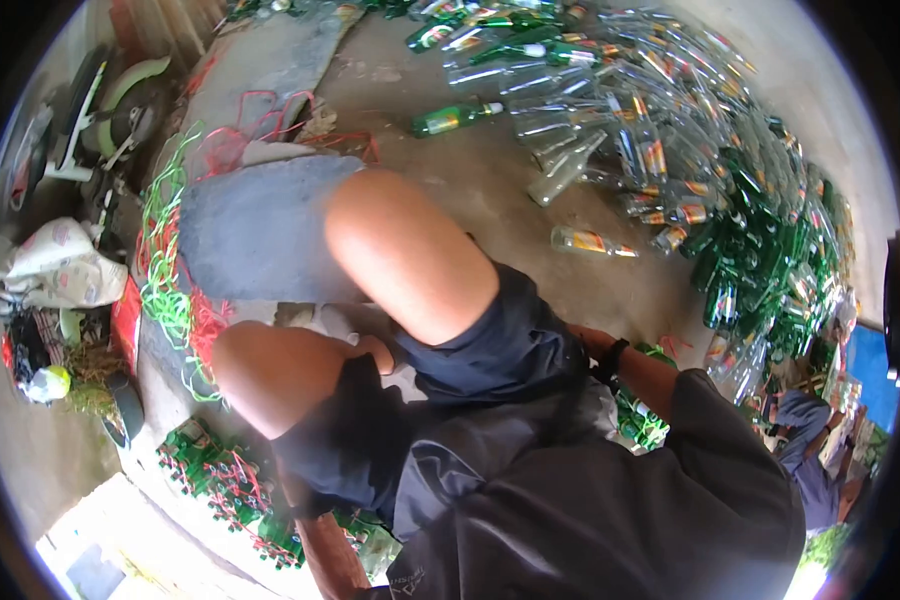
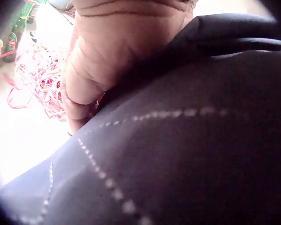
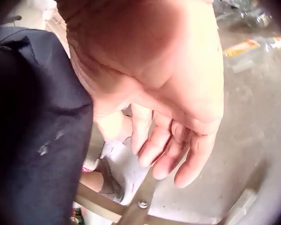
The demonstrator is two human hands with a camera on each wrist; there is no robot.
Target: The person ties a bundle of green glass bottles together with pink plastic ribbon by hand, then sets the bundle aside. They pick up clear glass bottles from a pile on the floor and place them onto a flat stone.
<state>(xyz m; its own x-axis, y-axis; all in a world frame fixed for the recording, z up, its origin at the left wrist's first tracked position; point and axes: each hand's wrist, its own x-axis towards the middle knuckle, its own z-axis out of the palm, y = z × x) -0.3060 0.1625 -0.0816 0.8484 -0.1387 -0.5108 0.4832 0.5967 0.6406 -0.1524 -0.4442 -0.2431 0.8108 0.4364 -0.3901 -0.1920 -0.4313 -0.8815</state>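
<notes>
Dark shorts (image 1: 510,335) cover the thighs of the seated person. In the left wrist view the left hand (image 2: 114,51) lies against dark cloth (image 2: 187,154), its fingers pointing down and partly hidden at the cloth's edge; no object shows in it. The right hand (image 3: 154,84) hangs beside the shorts (image 3: 33,126), its fingers loosely curled and holding nothing. From the head view, the right hand (image 1: 592,343) is at the outer side of one thigh, partly covered, while the left hand (image 1: 292,488) is mostly hidden beside the other thigh.
Many clear and green bottles (image 1: 760,215) lie heaped at the right, with a few loose ones nearer. A grey slab (image 1: 260,225) lies before the knees, beside green and red cords (image 1: 165,270). Green bottles (image 1: 195,455) with red cord stand at lower left.
</notes>
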